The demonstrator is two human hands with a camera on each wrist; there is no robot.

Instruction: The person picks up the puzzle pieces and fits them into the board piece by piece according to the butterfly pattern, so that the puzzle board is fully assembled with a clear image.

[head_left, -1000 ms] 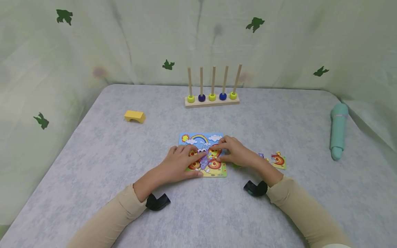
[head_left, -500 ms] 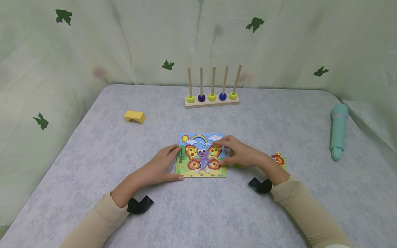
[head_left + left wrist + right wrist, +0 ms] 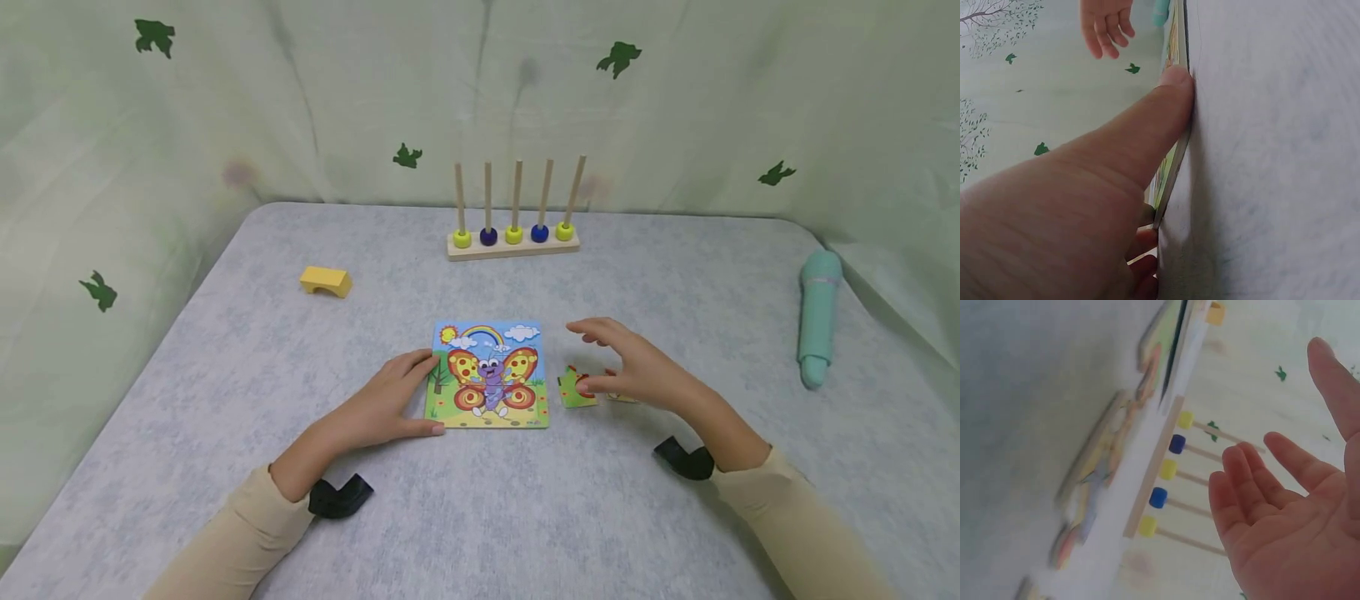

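The butterfly picture puzzle [image 3: 491, 379] lies flat on the table. My left hand [image 3: 382, 398] rests at its near left corner, with the fingers along the left side and the thumb [image 3: 1175, 81] touching the front edge. My right hand [image 3: 645, 367] hovers to the right of the picture, thumb and fingers spread, holding nothing. Under its thumb is a green and red puzzle piece [image 3: 573, 392]. Another puzzle piece [image 3: 622, 397] shows partly behind that hand. In the right wrist view, several loose pieces [image 3: 1094, 472] lie in a blurred row on the table.
A wooden peg stand [image 3: 513, 246] with yellow and blue beads stands at the back. A yellow arch block [image 3: 326, 282] sits to the left. A teal microphone-shaped object [image 3: 819, 317] lies at the far right of the table [image 3: 480, 517]. Pale curtains hang behind.
My left hand has slid left off the picture to its corner. My right hand has drawn away to the right and spread its fingers, uncovering the picture's right side and a loose piece.
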